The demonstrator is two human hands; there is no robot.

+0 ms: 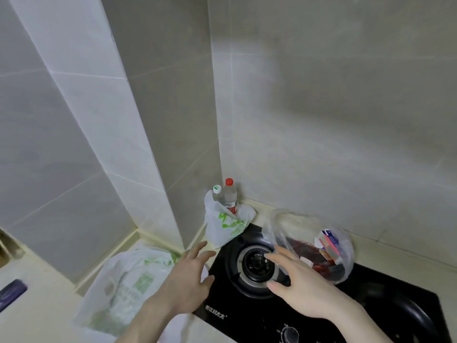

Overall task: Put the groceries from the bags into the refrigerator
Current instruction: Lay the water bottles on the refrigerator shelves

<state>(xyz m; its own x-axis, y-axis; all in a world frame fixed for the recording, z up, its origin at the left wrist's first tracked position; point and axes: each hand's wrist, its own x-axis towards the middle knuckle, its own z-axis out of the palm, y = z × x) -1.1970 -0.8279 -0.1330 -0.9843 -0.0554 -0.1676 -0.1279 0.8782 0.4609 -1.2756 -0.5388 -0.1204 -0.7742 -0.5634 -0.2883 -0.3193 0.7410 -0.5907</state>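
A white bag with green print (223, 225) stands in the corner behind the stove, with a red-capped bottle (230, 195) and a white-capped bottle (217, 191) sticking out of it. A clear plastic bag (311, 246) holding red meat and a small carton sits on the stove to the right. Another white and green bag (126, 285) lies flat on the counter at the left. My left hand (188, 278) is open with spread fingers, over the stove's left edge. My right hand (294, 283) is open, its fingertips at the clear bag's left side.
The black gas stove (222, 315) has a burner (257, 264) between my hands and a knob (289, 334) at the front. A dark pan (405, 315) sits at the right. Tiled walls (321, 107) close off the back and left. A dark object (11, 294) lies at the far left.
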